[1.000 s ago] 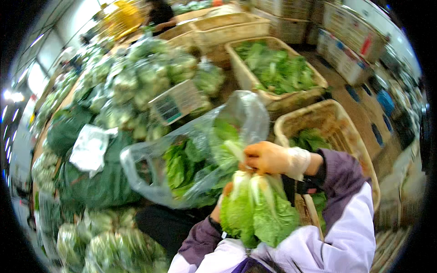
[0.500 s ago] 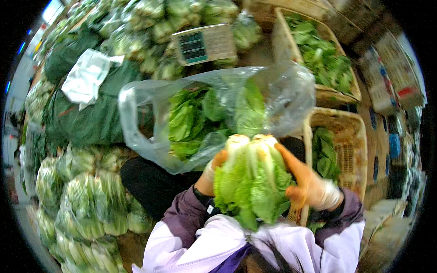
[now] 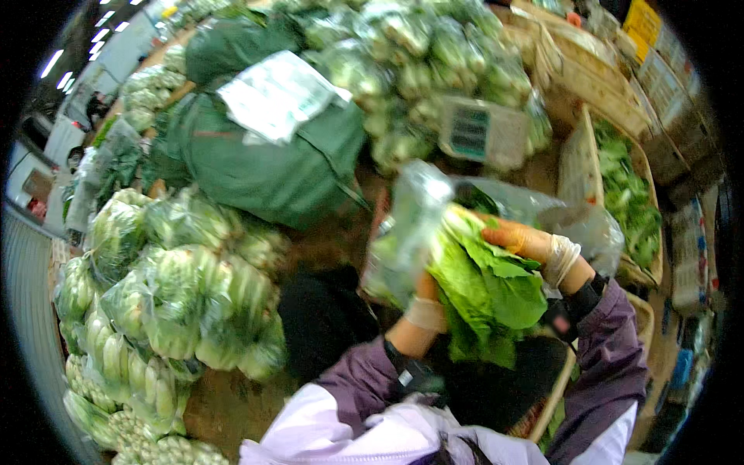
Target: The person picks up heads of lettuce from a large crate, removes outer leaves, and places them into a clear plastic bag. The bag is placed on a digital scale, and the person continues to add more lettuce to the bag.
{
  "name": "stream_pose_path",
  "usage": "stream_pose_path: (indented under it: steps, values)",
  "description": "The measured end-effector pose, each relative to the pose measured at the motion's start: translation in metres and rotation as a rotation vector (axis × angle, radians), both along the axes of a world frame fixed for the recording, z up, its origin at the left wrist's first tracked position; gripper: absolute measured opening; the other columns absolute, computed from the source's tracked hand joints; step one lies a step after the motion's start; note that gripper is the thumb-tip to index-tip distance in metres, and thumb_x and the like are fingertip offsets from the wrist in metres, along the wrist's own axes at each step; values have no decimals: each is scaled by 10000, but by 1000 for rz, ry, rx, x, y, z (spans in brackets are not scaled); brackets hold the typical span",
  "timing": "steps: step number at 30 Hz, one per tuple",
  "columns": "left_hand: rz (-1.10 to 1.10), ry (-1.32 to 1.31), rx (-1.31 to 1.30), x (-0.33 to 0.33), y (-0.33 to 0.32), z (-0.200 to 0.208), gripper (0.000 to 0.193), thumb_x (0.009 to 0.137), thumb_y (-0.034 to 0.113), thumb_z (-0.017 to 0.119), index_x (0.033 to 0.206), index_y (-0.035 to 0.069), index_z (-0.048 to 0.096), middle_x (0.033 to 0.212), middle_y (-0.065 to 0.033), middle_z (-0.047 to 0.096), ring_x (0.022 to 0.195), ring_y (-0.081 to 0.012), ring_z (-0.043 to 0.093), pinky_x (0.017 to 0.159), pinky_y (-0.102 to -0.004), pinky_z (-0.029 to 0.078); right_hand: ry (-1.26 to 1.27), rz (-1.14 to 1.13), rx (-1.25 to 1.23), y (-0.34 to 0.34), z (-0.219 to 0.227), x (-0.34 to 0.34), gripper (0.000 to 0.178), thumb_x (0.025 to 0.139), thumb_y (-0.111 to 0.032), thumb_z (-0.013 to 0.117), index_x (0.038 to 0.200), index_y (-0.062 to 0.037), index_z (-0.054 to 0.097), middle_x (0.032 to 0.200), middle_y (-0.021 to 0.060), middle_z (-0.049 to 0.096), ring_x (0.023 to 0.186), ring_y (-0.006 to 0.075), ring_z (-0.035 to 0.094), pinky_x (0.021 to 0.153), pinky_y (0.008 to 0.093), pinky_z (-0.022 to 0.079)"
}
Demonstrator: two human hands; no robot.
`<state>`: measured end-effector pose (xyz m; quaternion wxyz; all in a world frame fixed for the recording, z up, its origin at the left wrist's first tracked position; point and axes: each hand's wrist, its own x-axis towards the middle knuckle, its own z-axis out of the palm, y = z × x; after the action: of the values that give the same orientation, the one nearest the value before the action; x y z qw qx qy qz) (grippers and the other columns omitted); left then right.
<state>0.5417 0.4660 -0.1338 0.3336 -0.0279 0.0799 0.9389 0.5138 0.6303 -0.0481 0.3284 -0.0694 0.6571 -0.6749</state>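
A bunch of romaine lettuce [image 3: 492,291] is held up in front of me, stem ends away from me and green leaves hanging toward my lap. My right hand [image 3: 527,242], in an orange glove with a white cuff, is closed over its upper right side. At the lower left of the bunch is my left hand [image 3: 428,298]; its fingers are mostly hidden behind leaves and plastic, but it grips the lettuce's side. A clear plastic bag [image 3: 422,201], blurred, stands just beyond and left of the stems, its film spreading right behind my right hand. Dark greens show inside it.
Bagged heads of greens [image 3: 182,291] are piled at left, more [image 3: 418,58] at the back. A green cloth bundle [image 3: 263,167] carries a white plastic sheet [image 3: 279,97]. A digital scale [image 3: 484,132] stands beyond the bag. Yellowish crates [image 3: 581,159] with greens line the right.
The view has swung left. The lettuce has turned in my hands and its stem ends now meet the bag's film. My left hand has slipped partly behind the leaves and plastic.
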Motion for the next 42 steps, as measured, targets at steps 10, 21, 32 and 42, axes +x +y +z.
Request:
stream_pose_path:
  steps: [10, 21, 32, 42]
  values:
    - [186, 54, 57, -57, -23, -1, 591, 877, 557, 360, 1257, 111, 438, 1215, -82, 509, 1089, -262, 498, 926, -408, 415, -108, 350, 667, -42, 12, -126, 426, 905, -343, 479, 1156, -2, 526, 1147, -4, 541, 1004, 96, 477, 915, 281, 369]
    - [343, -276, -117, -122, 5, -60, 700, 837, 616, 409, 1318, 108, 365, 1283, -99, 450, 1128, -267, 472, 937, -406, 411, 79, 313, 659, -57, -29, -184, 672, 743, -306, 682, 1322, -110, 403, 1142, 24, 555, 979, 110, 519, 845, 267, 436]
    - [577, 112, -1329, -142, 3, -190, 616, 874, 372, 537, 1276, -45, 328, 1249, -191, 441, 1119, -269, 450, 941, -344, 355, 76, 290, 590, -32, -164, -202, 707, 685, -240, 701, 1325, -160, 411, 858, 21, 622, 660, 93, 536, 610, 260, 468]
    - [29, 334, -1677, -154, -47, -149, 447, 854, 379, 514, 981, -41, 599, 963, -253, 599, 901, -379, 559, 795, -416, 419, 265, 347, 1005, -66, -143, -182, 975, 579, -564, 725, 1286, 1, 361, 1156, 205, 519, 1044, 296, 522, 874, 378, 421]
